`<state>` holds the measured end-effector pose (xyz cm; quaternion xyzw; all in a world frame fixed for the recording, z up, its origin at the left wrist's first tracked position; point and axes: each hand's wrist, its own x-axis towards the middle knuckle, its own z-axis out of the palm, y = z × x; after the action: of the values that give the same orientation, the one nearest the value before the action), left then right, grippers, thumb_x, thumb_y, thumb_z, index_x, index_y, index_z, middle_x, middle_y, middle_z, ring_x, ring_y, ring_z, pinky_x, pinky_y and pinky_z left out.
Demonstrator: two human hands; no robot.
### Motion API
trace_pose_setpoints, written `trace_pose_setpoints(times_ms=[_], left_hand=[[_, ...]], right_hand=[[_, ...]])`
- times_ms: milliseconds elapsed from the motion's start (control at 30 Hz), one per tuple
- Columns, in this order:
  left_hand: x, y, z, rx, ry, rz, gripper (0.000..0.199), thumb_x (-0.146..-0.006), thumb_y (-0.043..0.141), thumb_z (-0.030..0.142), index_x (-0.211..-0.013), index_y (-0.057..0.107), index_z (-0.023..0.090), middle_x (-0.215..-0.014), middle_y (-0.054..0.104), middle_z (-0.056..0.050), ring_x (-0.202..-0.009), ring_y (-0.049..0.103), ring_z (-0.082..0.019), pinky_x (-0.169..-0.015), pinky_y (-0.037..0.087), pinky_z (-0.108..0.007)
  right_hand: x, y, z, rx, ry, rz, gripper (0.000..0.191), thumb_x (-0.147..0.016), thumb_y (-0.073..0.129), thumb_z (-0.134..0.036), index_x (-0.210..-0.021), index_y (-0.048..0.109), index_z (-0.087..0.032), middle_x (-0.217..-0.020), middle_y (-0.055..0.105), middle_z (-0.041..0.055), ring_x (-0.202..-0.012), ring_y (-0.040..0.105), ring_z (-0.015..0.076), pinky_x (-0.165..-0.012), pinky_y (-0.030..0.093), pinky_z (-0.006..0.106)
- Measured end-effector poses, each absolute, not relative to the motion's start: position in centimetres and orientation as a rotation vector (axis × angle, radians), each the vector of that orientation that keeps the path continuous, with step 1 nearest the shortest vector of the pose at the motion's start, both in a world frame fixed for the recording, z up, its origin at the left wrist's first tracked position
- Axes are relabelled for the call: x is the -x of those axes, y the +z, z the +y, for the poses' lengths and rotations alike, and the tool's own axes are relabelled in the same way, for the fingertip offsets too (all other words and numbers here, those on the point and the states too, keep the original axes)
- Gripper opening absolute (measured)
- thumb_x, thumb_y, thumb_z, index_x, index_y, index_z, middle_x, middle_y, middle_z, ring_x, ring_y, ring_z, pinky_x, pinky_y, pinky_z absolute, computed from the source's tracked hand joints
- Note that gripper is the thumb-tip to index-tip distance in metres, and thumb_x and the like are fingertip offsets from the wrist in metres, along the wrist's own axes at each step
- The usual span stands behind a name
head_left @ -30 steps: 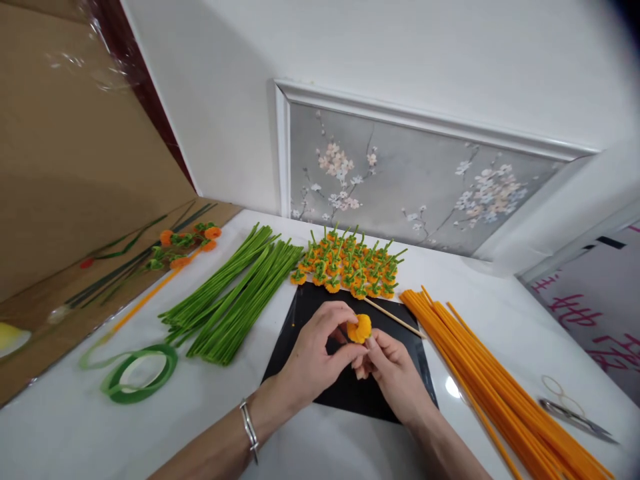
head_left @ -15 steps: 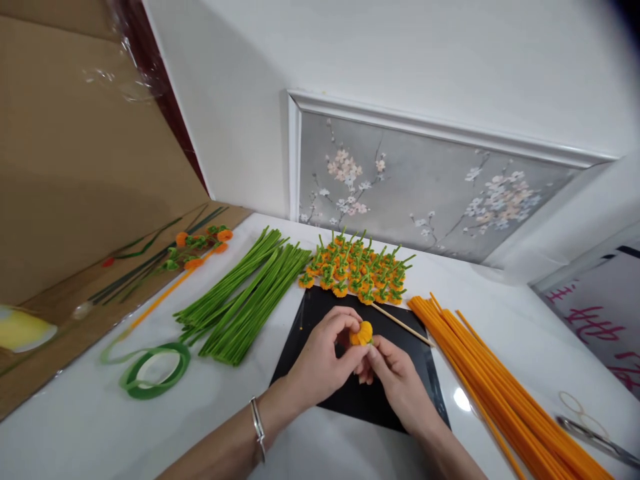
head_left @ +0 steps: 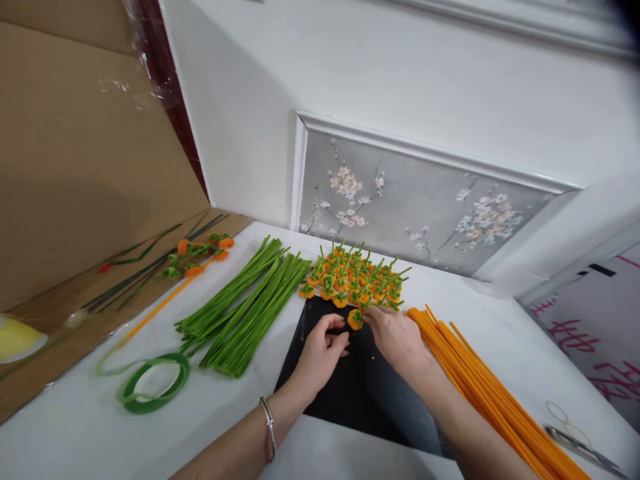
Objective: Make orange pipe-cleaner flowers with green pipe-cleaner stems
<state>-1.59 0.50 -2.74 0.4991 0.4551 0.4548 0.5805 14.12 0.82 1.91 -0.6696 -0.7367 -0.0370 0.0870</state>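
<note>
My left hand point(head_left: 320, 353) hovers over the black mat point(head_left: 345, 400), fingers loosely curled with the thumb apart, holding nothing. My right hand point(head_left: 397, 340) reaches to the mat's far edge with its fingertips pinched together, pointing down. What they grip, if anything, is hidden. Right beside those fingertips sits one small orange pipe-cleaner flower point(head_left: 355, 319) with a green top. Just beyond stand rows of similar orange flowers point(head_left: 350, 277), green stems pointing up. A few tiny orange bits lie on the mat.
Green pipe cleaners point(head_left: 245, 310) lie in a bundle to the left, with a roll of green tape point(head_left: 175, 380) nearer me. Orange pipe cleaners point(head_left: 480, 393) lie at the right, near scissors point(head_left: 580, 445). Finished flowers point(head_left: 200, 253) rest by the cardboard point(head_left: 90, 147).
The flower held between both hands has left them, and one now sits at the mat's far edge. My right hand has moved forward; the left has drawn apart. The wooden stick is out of sight.
</note>
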Motion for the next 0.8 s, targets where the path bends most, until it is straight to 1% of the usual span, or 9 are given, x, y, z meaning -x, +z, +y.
trace_pose_setpoints(times_ms=[100,200,333,433,500,567,700,800], left_hand=[[1.7,-2.7,0.5,-1.145,1.081,1.061,0.021,-0.079,0.056,0.016,-0.1,0.057,0.016,-0.104,0.059,-0.007,-0.073,0.062,-0.012,-0.063,0.055,-0.025],[1.8,-2.7,0.5,-1.144,1.066,1.056,0.02,-0.078,0.056,0.015,-0.099,0.057,0.016,-0.101,0.06,-0.006,-0.071,0.062,-0.011,-0.061,0.054,-0.023],[1.8,-2.8,0.5,-1.141,1.06,1.05,0.022,-0.077,0.058,0.018,-0.099,0.058,0.015,-0.1,0.06,-0.005,-0.07,0.062,-0.01,-0.06,0.054,-0.022],[1.8,-2.7,0.4,-1.145,1.063,1.034,0.022,-0.077,0.059,0.019,-0.099,0.058,0.015,-0.099,0.061,-0.005,-0.069,0.062,-0.01,-0.061,0.054,-0.022],[1.8,-2.7,0.4,-1.147,1.061,1.032,0.021,-0.078,0.059,0.02,-0.098,0.058,0.015,-0.099,0.061,-0.005,-0.069,0.062,-0.011,-0.061,0.054,-0.023],[1.7,-2.9,0.4,-1.146,1.059,1.033,0.019,-0.077,0.059,0.02,-0.096,0.058,0.015,-0.095,0.061,-0.005,-0.068,0.062,-0.011,-0.06,0.054,-0.024],[1.6,-3.4,0.5,-1.168,1.087,0.99,0.014,-0.079,0.06,0.024,-0.089,0.058,0.015,-0.087,0.06,-0.003,-0.065,0.059,-0.011,-0.06,0.053,-0.025],[1.6,-3.6,0.6,-1.146,1.101,0.972,0.017,-0.078,0.062,0.027,-0.087,0.058,0.013,-0.085,0.059,-0.003,-0.065,0.059,-0.012,-0.06,0.052,-0.026]], right_hand=[[-13.1,1.9,2.2,2.006,-0.232,-2.298,0.019,-0.094,0.047,-0.025,-0.09,0.065,-0.022,-0.086,0.071,0.005,-0.079,0.069,0.0183,-0.06,0.039,0.023],[-12.5,1.6,3.4,2.022,-0.246,-2.31,0.019,-0.093,0.047,-0.025,-0.089,0.065,-0.021,-0.082,0.071,0.0069,-0.076,0.069,0.02,-0.06,0.04,0.024],[-12.4,1.4,4.4,2.053,-0.246,-2.288,0.017,-0.093,0.048,-0.027,-0.092,0.063,-0.021,-0.078,0.071,0.0064,-0.073,0.07,0.0205,-0.058,0.04,0.023],[-12.6,1.5,4.2,2.047,-0.223,-2.273,0.019,-0.093,0.048,-0.03,-0.106,0.061,-0.025,-0.084,0.072,0.0053,-0.075,0.07,0.0199,-0.058,0.04,0.023],[-12.7,1.7,3.8,2.034,-0.211,-2.247,0.027,-0.094,0.048,-0.031,-0.119,0.056,-0.028,-0.09,0.073,0.0062,-0.075,0.07,0.0203,-0.058,0.041,0.023],[-12.3,2.1,3.3,1.988,-0.197,-2.194,0.032,-0.094,0.046,-0.032,-0.126,0.052,-0.028,-0.093,0.072,0.0075,-0.075,0.069,0.0204,-0.058,0.041,0.024],[-9.9,3.3,3.6,1.772,-0.137,-2.19,0.029,-0.096,0.042,-0.037,-0.12,0.057,-0.03,-0.102,0.069,0.0063,-0.082,0.068,0.0186,-0.061,0.043,0.024],[-7.1,3.7,5.3,1.719,-0.051,-2.248,0.026,-0.095,0.044,-0.035,-0.114,0.06,-0.027,-0.109,0.065,0.0074,-0.082,0.067,0.0187,-0.061,0.044,0.025]])
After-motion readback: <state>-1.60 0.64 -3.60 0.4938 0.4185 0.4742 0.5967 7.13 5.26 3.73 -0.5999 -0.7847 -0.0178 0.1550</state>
